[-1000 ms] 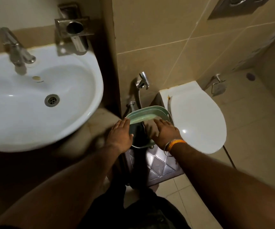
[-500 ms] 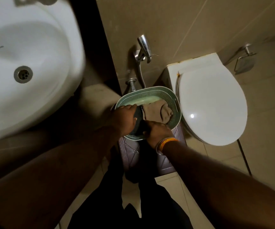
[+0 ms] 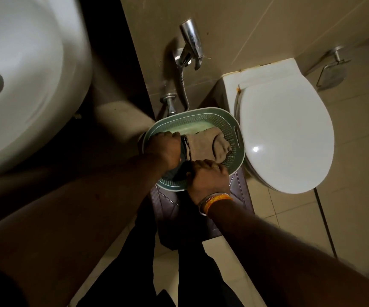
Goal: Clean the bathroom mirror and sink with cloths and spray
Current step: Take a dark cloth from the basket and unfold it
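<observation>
A pale green perforated basket (image 3: 230, 120) sits on a dark patterned stool between the sink and the toilet. Inside it lie a folded tan cloth (image 3: 203, 144) and a dark cloth (image 3: 180, 171). My left hand (image 3: 164, 149) grips the dark cloth at the basket's left side. My right hand (image 3: 207, 177) holds the same dark cloth at the basket's near rim, fingers curled. The white sink (image 3: 30, 85) with its drain fills the upper left. No spray bottle shows.
A white toilet (image 3: 285, 134) with its lid down stands right of the basket. A chrome hand sprayer (image 3: 190, 45) and hose hang on the tiled wall behind. A paper holder (image 3: 332, 69) is mounted at the far right. My dark trousers stand on beige floor tiles.
Both hands went from lying flat over the basket to gripping the dark cloth. The view tilted down and closer, so the faucet left the frame.
</observation>
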